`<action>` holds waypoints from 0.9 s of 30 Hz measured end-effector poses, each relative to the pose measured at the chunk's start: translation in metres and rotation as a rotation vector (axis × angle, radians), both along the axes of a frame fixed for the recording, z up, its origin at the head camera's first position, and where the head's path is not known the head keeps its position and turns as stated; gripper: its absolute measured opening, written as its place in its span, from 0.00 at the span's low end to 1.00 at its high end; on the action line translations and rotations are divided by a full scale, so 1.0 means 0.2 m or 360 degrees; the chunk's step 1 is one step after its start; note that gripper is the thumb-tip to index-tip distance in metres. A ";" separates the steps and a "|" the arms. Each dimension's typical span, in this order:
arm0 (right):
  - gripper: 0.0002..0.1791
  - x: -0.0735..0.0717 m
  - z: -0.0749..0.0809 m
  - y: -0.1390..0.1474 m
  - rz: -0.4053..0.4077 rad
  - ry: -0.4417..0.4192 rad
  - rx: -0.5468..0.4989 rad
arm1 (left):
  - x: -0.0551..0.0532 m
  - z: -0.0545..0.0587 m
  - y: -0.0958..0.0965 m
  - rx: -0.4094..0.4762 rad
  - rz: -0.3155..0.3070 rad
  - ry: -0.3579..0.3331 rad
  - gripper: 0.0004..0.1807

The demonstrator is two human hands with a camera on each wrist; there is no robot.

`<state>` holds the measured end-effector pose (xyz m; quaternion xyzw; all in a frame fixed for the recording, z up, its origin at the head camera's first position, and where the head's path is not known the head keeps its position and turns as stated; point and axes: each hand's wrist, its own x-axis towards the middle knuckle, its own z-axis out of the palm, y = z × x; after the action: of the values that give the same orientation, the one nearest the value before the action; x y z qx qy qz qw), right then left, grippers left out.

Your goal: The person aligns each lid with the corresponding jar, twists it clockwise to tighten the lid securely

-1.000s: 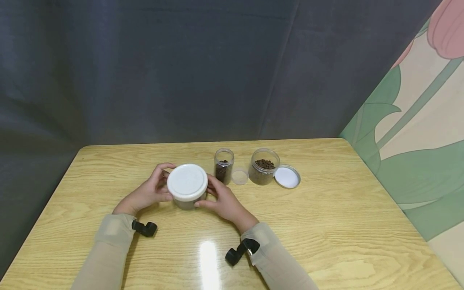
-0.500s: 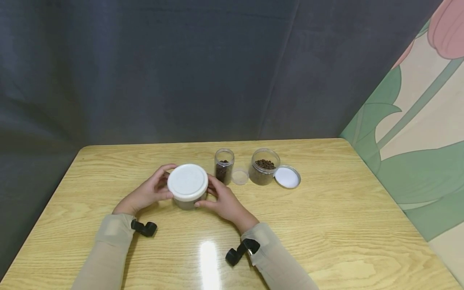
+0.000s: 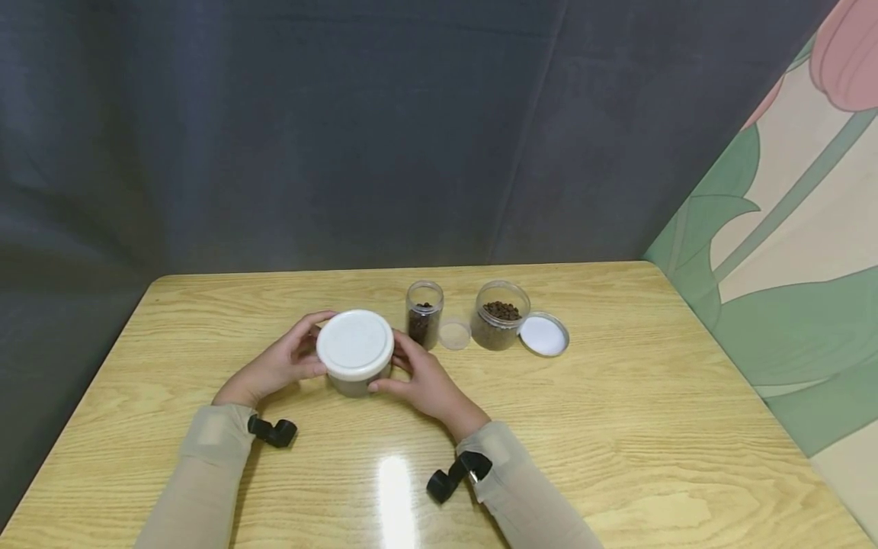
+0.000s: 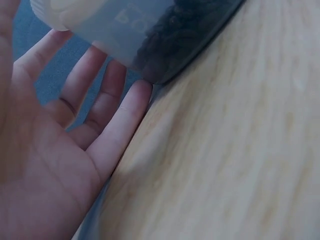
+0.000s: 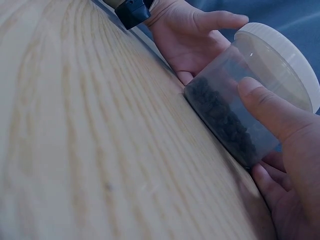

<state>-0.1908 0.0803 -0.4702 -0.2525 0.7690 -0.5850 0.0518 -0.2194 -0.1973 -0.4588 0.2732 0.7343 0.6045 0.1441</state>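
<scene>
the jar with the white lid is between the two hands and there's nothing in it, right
Not quite: the jar with the white lid isn't empty. The right wrist view shows dark pieces in its bottom. It is indeed between the left hand and the right hand.

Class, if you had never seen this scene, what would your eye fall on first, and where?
Probably the white-lidded jar, on the table just left of the head view's centre, between the left hand and right hand. Next, the narrow open jar and wide open jar, beyond it to the right, each holding dark pieces. The pink flower on the wall, top right, also stands out.
</scene>
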 end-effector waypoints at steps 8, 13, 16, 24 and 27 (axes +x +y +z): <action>0.48 -0.01 0.00 0.00 0.0011 0.0000 -0.0016 | 0.00 0.01 0.02 0.0011 0.0030 0.0019 0.48; 0.48 -0.01 -0.01 0.00 0.0018 0.0012 -0.0024 | 0.00 0.01 0.03 -0.0013 0.0041 0.0028 0.48; 0.49 -0.01 -0.01 0.00 0.0021 0.0017 -0.0008 | 0.00 0.01 0.02 -0.0025 0.0054 0.0028 0.48; 0.50 0.00 0.00 0.01 0.0054 0.0029 -0.0016 | 0.00 0.01 0.02 -0.0028 0.0076 0.0022 0.48; 0.50 0.00 0.00 0.01 0.0059 0.0022 -0.0011 | 0.01 0.01 0.02 -0.0025 0.0078 0.0020 0.48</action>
<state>-0.1917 0.0816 -0.4705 -0.2709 0.7625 -0.5848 0.0563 -0.2183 -0.1941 -0.4558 0.2578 0.7463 0.6004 0.1269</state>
